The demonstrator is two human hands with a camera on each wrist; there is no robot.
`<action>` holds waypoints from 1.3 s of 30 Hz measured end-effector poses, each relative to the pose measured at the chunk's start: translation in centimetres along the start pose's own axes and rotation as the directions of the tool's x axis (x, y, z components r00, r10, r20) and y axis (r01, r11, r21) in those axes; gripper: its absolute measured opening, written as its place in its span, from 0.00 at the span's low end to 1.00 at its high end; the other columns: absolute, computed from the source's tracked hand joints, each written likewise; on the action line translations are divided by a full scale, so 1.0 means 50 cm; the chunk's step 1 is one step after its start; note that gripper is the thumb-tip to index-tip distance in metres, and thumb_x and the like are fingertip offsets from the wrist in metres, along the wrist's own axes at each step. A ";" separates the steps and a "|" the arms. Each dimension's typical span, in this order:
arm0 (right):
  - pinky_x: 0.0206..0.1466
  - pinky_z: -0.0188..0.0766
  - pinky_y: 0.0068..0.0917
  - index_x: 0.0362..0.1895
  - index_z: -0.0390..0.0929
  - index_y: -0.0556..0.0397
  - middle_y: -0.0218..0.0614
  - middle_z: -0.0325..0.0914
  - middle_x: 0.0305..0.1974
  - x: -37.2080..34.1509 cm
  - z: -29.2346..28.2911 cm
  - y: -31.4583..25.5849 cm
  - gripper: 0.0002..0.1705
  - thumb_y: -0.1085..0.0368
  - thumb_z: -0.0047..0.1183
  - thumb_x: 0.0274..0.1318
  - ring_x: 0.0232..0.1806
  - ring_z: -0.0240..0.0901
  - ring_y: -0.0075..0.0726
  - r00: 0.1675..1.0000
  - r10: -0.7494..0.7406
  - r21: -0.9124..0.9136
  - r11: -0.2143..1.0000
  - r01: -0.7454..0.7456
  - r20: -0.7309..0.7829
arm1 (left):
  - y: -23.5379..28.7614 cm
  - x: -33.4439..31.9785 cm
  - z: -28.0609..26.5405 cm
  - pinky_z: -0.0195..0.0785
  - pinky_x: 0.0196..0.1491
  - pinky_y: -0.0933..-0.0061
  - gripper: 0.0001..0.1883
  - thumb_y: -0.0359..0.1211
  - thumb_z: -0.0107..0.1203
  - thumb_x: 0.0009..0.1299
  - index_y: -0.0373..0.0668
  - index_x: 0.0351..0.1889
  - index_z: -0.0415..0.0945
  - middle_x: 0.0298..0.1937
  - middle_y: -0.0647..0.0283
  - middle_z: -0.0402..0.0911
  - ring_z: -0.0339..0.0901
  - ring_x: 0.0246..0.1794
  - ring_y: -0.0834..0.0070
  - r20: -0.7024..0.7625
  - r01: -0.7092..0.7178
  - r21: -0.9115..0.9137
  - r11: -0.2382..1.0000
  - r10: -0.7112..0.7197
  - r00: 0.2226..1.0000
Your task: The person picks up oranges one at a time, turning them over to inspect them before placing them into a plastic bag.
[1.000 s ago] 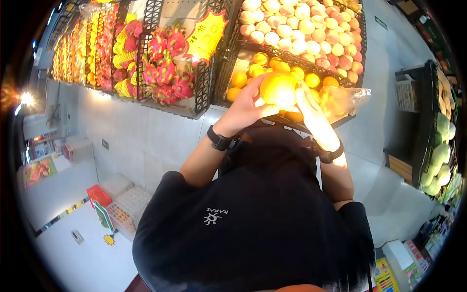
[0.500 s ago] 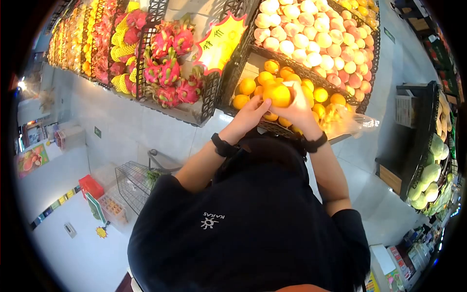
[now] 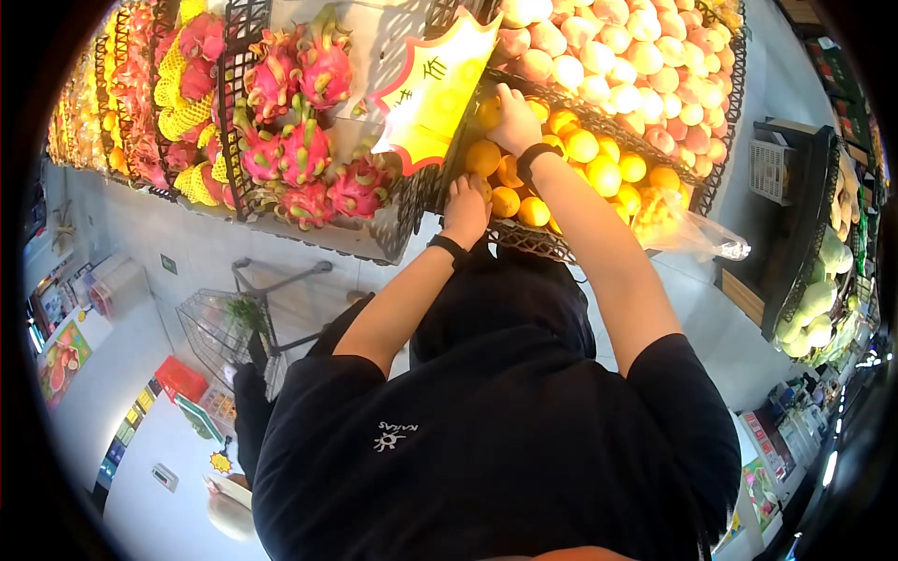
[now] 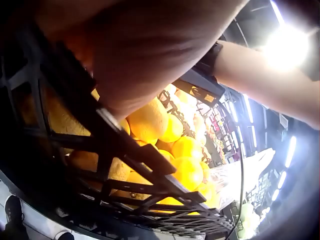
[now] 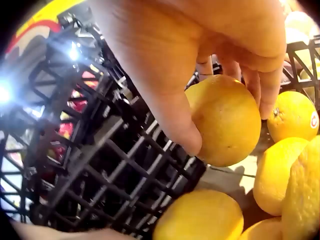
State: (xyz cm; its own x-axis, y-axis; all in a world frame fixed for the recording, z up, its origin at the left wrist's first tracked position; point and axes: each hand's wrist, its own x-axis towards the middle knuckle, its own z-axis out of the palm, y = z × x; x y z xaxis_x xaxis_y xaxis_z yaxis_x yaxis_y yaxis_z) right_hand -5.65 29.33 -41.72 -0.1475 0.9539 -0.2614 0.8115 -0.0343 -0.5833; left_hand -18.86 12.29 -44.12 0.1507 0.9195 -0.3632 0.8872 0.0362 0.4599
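Observation:
At the far left corner of a black plastic crate (image 3: 547,245), my right hand (image 3: 513,120) grips an orange (image 5: 227,120), thumb on one side and fingers on the other. Other oranges (image 3: 534,211) lie below and beside it. My left hand (image 3: 465,213) reaches over the near left corner of the crate, its fingers close against an orange at the wall. In the left wrist view the left hand (image 4: 145,55) hangs over the crate's lattice rim, above several oranges (image 4: 187,172). Its fingertips are mostly hidden there, and I cannot tell whether they hold the orange.
Peaches (image 3: 645,56) fill the crate behind. A clear plastic bag (image 3: 697,234) lies at the oranges' right end. To the left are dragon fruit (image 3: 304,154) and a yellow price sign (image 3: 438,89). A wire shopping cart (image 3: 220,323) stands on the floor at left.
Both hands were together around an orange above the crate; they have since parted. The right hand has moved to the far left corner with an orange, the left to the near left corner.

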 end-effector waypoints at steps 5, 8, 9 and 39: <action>0.66 0.75 0.48 0.73 0.66 0.44 0.40 0.76 0.64 0.028 0.056 0.030 0.49 0.61 0.76 0.45 0.64 0.77 0.54 0.998 -0.024 -0.255 0.966 0.040 0.064 | 0.009 0.033 -0.005 0.71 0.66 0.48 0.44 0.32 0.69 0.68 0.37 0.77 0.53 0.69 0.41 0.70 0.70 0.68 0.39 -0.093 0.104 -0.183 0.978 -0.122 0.988; 0.62 0.73 0.51 0.70 0.67 0.35 0.34 0.77 0.59 0.036 0.083 0.042 0.42 0.67 0.70 0.50 0.62 0.78 0.49 0.998 -0.044 -0.298 0.953 0.056 0.047 | 0.014 0.066 0.001 0.70 0.67 0.47 0.47 0.39 0.68 0.71 0.40 0.81 0.49 0.72 0.38 0.68 0.71 0.67 0.37 -0.137 0.083 -0.232 0.969 -0.117 0.984; 0.61 0.73 0.51 0.70 0.67 0.35 0.34 0.77 0.59 0.040 0.081 0.039 0.42 0.67 0.69 0.51 0.63 0.77 0.49 0.997 -0.034 -0.342 0.938 0.056 0.070 | 0.015 0.081 0.025 0.70 0.68 0.47 0.47 0.40 0.68 0.71 0.40 0.81 0.50 0.73 0.37 0.66 0.71 0.68 0.37 -0.168 0.094 -0.166 0.982 -0.123 0.978; 0.57 0.82 0.31 0.75 0.65 0.57 0.42 0.80 0.61 -0.567 -0.411 -0.079 0.32 0.48 0.50 0.81 0.54 0.84 0.38 0.889 -0.352 0.956 0.129 -0.265 0.294 | 0.328 -0.256 -0.428 0.68 0.71 0.65 0.36 0.31 0.69 0.69 0.37 0.75 0.67 0.71 0.58 0.72 0.72 0.72 0.68 -0.345 -0.556 -0.481 0.678 0.437 0.831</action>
State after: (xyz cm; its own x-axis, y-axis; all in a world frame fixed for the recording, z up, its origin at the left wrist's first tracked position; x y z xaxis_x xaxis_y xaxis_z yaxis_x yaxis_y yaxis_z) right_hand 6.94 8.57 -16.17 -0.5827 0.7724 -0.2527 -0.3966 -0.5417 -0.7412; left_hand -15.55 9.49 -14.58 0.3624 0.9147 0.1790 0.3080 -0.2988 0.9033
